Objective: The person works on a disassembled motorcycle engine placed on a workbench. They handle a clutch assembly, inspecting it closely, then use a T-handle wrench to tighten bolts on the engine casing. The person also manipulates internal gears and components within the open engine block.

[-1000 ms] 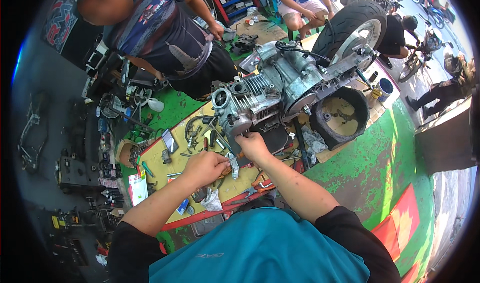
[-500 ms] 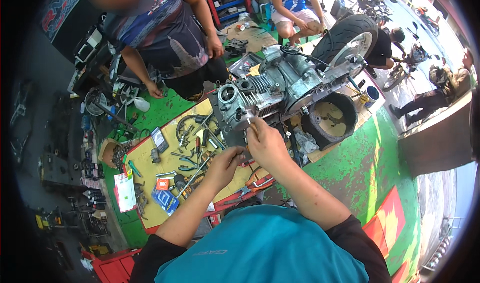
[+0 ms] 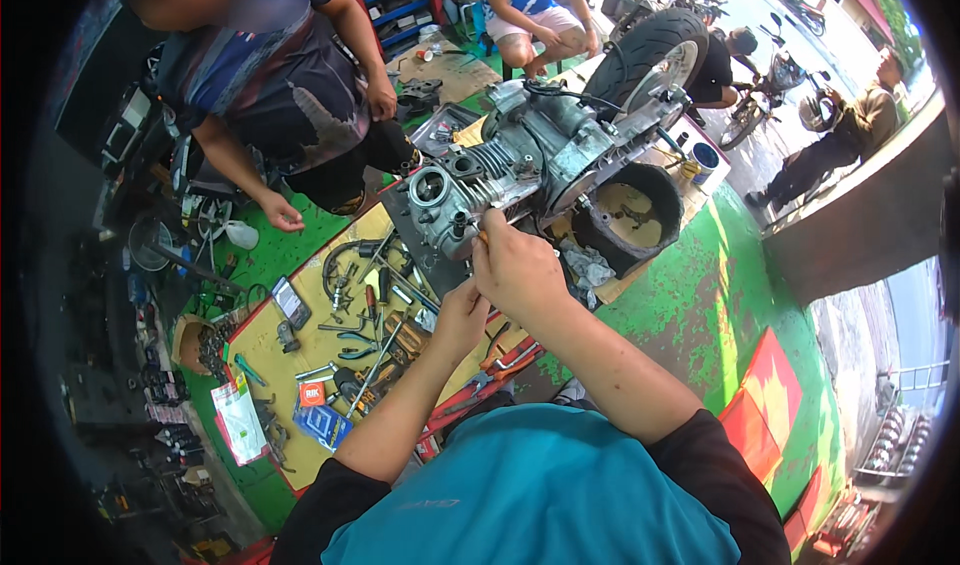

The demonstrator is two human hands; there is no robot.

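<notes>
A silver engine [image 3: 530, 165] lies on the worktable, its finned cylinder and round open port towards me. My right hand [image 3: 522, 270] is closed at the engine's near end, around a slim tool of which only a small orange bit shows; its kind is hidden. Just below it, my left hand [image 3: 462, 315] is pressed against the right hand with its fingers curled together. Whatever the left fingers hold, if anything, is hidden. Under the engine's near end lies a dark plate [image 3: 418, 265].
Hand tools, including pliers [image 3: 357, 337], cover the yellow table top [image 3: 285, 340] on the left. A phone [image 3: 291, 303] lies there too. A black round tub [image 3: 665, 235] stands right of the engine, near a wheel [image 3: 650, 60]. Across the table stands a person [image 3: 270, 95].
My left hand has moved up and right to meet the right hand. The view has shifted, so the engine and table appear farther left. The standing person's lower hand has opened out.
</notes>
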